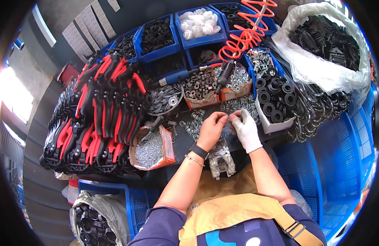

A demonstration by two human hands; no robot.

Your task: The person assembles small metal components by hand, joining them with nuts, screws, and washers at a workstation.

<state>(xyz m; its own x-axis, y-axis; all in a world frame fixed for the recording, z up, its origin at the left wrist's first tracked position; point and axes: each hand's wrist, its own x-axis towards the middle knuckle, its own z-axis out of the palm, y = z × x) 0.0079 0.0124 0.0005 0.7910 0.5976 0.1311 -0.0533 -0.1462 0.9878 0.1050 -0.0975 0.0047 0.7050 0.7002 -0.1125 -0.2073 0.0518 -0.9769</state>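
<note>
My left hand (211, 132), bare and with a dark band at the wrist, has thumb and forefinger pinched together. Close to its fingertips is my right hand (247, 133), in a pale glove with some fingertips uncovered, its fingers also drawn together. Whatever lies between the two hands is too small to make out. Just below them sits a tape-wrapped fixture (222, 162) at the bench's front edge. Small metal springs (192, 128) lie loose beside my left hand, and more springs (243, 103) are heaped beyond my right hand.
Red-and-black clamp-like tools (105, 110) are stacked at left. A box of small metal pins (148, 151), a box of nuts (199, 88) and a box of black rings (275, 100) surround the hands. A black driver (225, 76) hangs from a red coiled hose (242, 43). Blue bins (156, 51) stand behind.
</note>
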